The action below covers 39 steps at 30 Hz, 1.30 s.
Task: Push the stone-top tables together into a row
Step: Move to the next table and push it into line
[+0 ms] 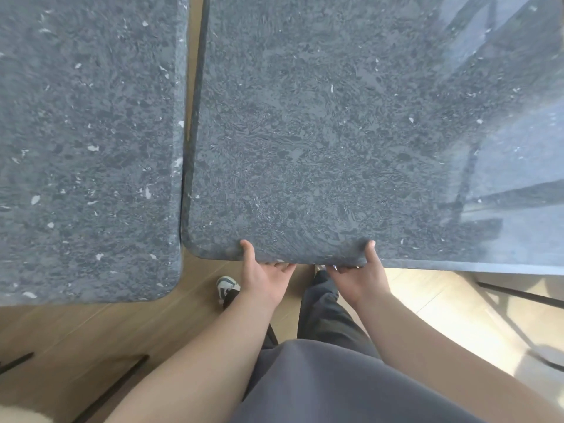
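From the head view, the left hand (265,277) and right hand (363,277) each grip the right counter's (320,132) near edge, thumbs on top and fingers apparently curled beneath, so swing its far end leftward to close the tapering gap against the left counter (88,148).

bright daylight from the right glares on the stone top (503,123); wide-angle bending at edges, slightly soft.

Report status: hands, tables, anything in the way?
Left hand and right hand both grip right table near edge. Left table close alongside; gap widens farther away. Nothing visible between them.
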Each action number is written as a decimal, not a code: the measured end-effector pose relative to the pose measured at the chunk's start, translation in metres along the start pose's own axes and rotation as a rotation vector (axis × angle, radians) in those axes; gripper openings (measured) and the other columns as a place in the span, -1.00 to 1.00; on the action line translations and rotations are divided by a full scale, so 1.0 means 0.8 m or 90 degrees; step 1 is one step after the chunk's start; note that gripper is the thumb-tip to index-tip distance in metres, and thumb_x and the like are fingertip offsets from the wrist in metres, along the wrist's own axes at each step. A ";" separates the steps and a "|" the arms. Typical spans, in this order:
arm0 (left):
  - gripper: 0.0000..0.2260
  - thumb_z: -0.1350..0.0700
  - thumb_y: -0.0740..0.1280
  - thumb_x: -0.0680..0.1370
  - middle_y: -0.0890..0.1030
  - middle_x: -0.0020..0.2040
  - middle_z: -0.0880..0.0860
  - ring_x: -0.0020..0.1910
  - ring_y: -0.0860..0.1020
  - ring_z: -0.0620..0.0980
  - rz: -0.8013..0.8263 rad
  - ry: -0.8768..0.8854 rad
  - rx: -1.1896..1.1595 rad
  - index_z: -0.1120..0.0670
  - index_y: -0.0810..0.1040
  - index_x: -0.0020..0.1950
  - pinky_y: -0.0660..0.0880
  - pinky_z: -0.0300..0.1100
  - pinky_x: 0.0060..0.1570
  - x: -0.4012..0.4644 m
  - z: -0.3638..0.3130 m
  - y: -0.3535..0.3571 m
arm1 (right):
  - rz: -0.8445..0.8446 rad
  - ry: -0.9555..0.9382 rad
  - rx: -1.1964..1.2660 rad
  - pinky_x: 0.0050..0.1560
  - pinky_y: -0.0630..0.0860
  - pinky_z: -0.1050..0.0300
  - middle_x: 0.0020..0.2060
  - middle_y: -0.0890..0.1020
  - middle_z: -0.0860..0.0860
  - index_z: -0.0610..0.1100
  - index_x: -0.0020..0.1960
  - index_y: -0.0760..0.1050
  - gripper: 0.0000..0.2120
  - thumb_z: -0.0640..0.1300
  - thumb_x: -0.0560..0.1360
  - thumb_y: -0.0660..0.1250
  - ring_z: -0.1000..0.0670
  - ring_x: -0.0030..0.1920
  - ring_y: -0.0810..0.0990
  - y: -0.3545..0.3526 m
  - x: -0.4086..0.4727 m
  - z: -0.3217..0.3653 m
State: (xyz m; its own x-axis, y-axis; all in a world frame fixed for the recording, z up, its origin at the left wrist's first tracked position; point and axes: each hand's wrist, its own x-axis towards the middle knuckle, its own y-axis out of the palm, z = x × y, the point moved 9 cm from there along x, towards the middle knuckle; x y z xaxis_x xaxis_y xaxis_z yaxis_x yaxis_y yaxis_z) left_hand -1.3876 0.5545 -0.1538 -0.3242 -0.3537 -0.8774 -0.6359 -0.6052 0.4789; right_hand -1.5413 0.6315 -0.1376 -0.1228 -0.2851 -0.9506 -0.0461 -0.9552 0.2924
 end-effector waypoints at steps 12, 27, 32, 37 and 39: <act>-0.37 -0.35 0.27 0.55 0.55 0.31 0.24 0.28 0.53 0.28 -0.029 0.046 0.048 0.09 0.42 0.41 0.44 0.30 0.32 -0.014 -0.072 -0.007 | 0.005 -0.080 0.040 0.31 0.48 -0.22 0.26 0.59 -0.17 -0.13 0.37 0.44 -0.44 0.19 0.52 0.39 -0.22 0.26 0.57 0.008 0.012 -0.005; -0.33 -0.31 0.37 0.51 0.55 0.33 0.22 0.29 0.54 0.25 -0.037 -0.012 0.068 0.14 0.41 0.41 0.53 0.22 0.18 -0.014 -0.077 -0.032 | -0.027 -0.099 -0.002 0.05 0.61 -0.16 0.15 0.65 -0.20 -0.21 0.32 0.44 -0.46 0.19 0.57 0.30 -0.18 0.18 0.63 -0.001 0.006 -0.005; -0.33 -0.30 0.40 0.48 0.58 0.30 0.20 0.23 0.57 0.22 -0.086 0.041 0.042 0.10 0.41 0.42 0.61 0.17 -0.05 -0.019 -0.073 -0.031 | -0.020 -0.039 -0.045 0.31 0.49 -0.13 0.26 0.60 -0.17 -0.16 0.42 0.41 -0.44 0.18 0.57 0.31 -0.16 0.29 0.56 -0.011 0.012 0.004; -0.34 -0.33 0.41 0.46 0.61 0.29 0.22 0.26 0.57 0.27 -0.085 0.087 -0.017 0.10 0.46 0.36 0.53 0.30 0.19 -0.006 -0.066 -0.027 | 0.017 -0.004 -0.025 0.39 0.41 -0.18 0.30 0.58 -0.21 -0.19 0.40 0.42 -0.47 0.14 0.58 0.31 -0.21 0.32 0.54 -0.017 0.017 0.007; -0.35 -0.34 0.40 0.46 0.64 0.26 0.21 0.26 0.58 0.26 -0.074 0.096 -0.026 0.09 0.48 0.35 0.54 0.28 0.19 -0.001 -0.064 -0.027 | 0.044 -0.007 -0.003 0.37 0.42 -0.22 0.27 0.60 -0.23 -0.21 0.38 0.44 -0.49 0.10 0.58 0.32 -0.25 0.31 0.55 -0.015 0.019 0.006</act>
State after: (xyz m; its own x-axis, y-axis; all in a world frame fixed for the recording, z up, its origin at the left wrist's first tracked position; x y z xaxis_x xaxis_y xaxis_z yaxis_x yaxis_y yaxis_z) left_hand -1.3373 0.5315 -0.1621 -0.1396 -0.3804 -0.9142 -0.6332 -0.6756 0.3777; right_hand -1.5470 0.6388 -0.1547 -0.1368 -0.3493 -0.9270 -0.0319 -0.9337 0.3566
